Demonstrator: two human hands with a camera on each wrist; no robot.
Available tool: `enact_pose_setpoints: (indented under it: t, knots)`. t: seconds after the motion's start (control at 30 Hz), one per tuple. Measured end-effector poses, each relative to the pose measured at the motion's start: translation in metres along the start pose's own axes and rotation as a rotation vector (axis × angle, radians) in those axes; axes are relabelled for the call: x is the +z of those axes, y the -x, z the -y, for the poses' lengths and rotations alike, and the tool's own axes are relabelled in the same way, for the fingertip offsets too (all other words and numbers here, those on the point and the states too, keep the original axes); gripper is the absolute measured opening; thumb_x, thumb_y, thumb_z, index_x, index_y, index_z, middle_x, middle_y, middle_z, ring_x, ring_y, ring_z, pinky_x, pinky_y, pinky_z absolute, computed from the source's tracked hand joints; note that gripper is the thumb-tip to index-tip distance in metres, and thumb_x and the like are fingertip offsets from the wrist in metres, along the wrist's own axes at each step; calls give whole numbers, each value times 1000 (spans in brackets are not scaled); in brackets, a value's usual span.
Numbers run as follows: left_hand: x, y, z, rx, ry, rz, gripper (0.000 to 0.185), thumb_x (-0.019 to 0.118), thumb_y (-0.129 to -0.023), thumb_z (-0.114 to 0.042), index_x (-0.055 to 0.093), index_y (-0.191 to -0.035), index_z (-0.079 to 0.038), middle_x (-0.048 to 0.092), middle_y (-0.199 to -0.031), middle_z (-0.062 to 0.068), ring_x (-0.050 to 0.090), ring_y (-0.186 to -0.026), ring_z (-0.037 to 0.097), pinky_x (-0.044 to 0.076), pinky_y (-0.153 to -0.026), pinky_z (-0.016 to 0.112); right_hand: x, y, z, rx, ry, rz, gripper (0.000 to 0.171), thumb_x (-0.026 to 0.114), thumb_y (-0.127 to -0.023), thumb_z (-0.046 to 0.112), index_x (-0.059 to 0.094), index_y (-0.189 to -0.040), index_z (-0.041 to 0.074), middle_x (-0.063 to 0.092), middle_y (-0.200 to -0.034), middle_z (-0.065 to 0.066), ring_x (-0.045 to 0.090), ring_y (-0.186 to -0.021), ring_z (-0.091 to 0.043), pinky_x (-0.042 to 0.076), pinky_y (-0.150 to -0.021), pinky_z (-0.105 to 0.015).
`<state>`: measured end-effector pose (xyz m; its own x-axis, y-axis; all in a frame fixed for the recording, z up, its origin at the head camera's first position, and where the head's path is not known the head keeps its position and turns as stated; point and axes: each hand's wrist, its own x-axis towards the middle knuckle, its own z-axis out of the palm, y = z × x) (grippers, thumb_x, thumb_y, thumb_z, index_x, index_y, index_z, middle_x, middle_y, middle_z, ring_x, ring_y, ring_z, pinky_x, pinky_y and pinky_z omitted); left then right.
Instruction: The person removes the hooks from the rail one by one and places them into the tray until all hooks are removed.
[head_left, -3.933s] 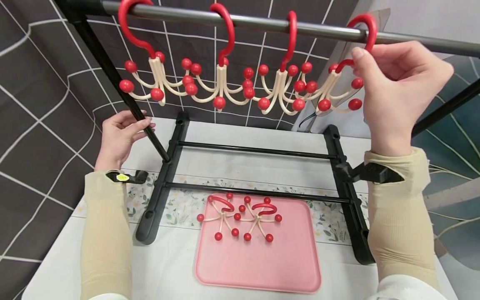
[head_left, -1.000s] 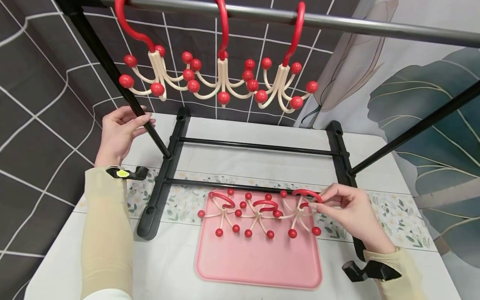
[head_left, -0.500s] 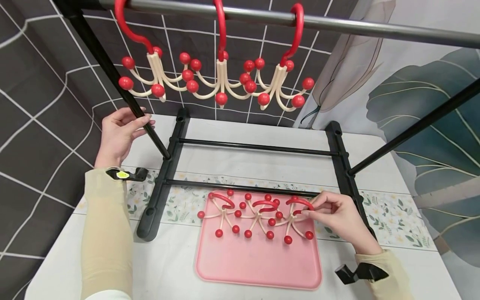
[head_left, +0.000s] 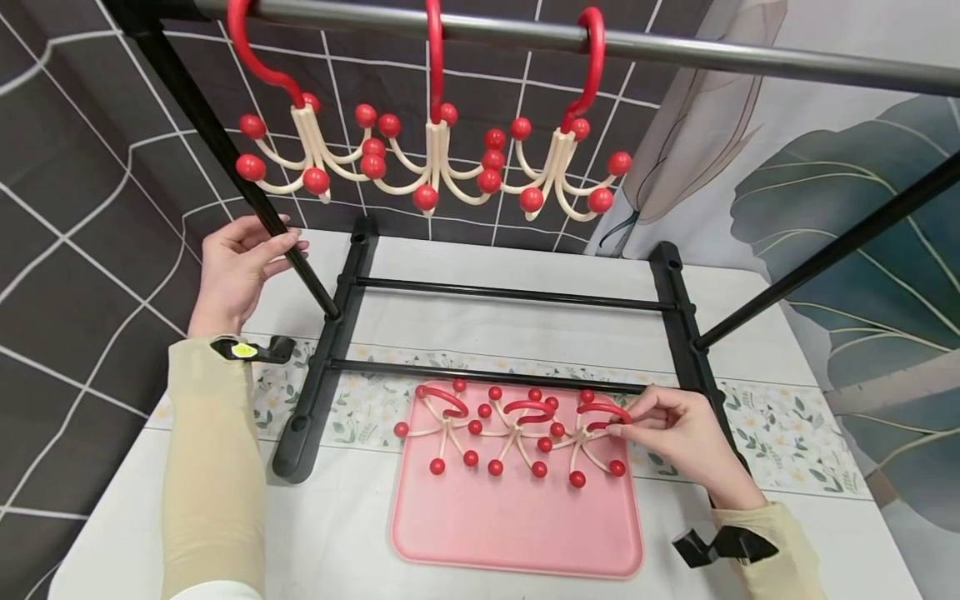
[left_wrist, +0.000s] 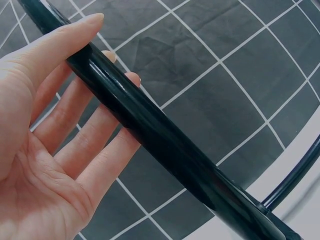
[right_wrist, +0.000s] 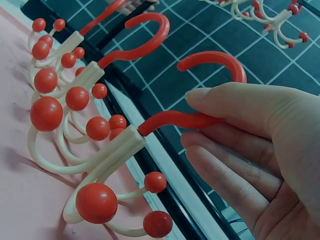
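My left hand holds the rack's black left post, thumb on the near side and fingers behind. At the tray's far right corner, my right hand pinches the red hook of a multi-armed hanger between thumb and fingers. Its cream arms with red ball tips are down on the pink tray. Two similar hangers, one at the left and one in the middle, stand beside it. Three more, the left, middle and right ones, hang by their hooks from the rack's top bar.
The black rack's lower rails run just behind the tray, between two feet. Its right post slopes up on the right. A dark tiled-pattern backdrop and a leaf-patterned curtain border the white table.
My right hand has taken the rightmost hanger off the bar and lowered it onto the tray. It shifted slightly left there. My left hand has stayed at the post.
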<state>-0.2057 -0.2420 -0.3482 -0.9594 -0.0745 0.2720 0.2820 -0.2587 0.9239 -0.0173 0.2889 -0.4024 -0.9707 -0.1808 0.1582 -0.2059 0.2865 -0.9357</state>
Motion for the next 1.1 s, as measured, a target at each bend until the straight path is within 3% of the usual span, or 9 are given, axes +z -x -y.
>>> enact_pose_setpoints:
  t: [0.2,0.43,0.6,0.87,1.1]
  knots:
    - [-1,0,1,19,17,13,24,78,-85,9,72,-109,7,75,-93,11,76,-80,22,61,-74,30,-3,2,6,33,25,-16,20,86,-74,-12,73,-86,-1,72,-88,-14,75,-73,-21,61,-61,-31]
    - [-1,0,1,21,37,22,23,75,-86,11,72,-108,8,75,-92,12,76,-80,22,61,-74,31,-14,-6,28,-59,61,-11,28,83,-76,-15,75,-100,-4,75,-99,-14,75,-82,-24,61,-69,-31]
    - [0,0,0,19,33,20,22,75,-86,12,72,-108,7,75,-92,12,76,-81,22,61,-74,30,-22,-18,52,-118,104,-57,37,81,-77,-17,73,-111,-6,75,-108,-12,74,-95,-21,59,-79,-26]
    - [0,0,-1,9,32,14,22,76,-86,11,72,-107,7,75,-92,12,76,-80,22,61,-74,30,-30,-41,75,-364,-120,-166,40,74,-70,-32,66,-108,-22,72,-110,-25,72,-101,-24,56,-88,-26]
    - [0,0,-1,-9,22,8,23,77,-86,9,73,-108,6,75,-93,12,76,-80,21,61,-74,30,-25,-63,108,-432,-189,-310,38,76,-73,-26,64,-109,-25,72,-109,-25,72,-100,-26,55,-91,-28]
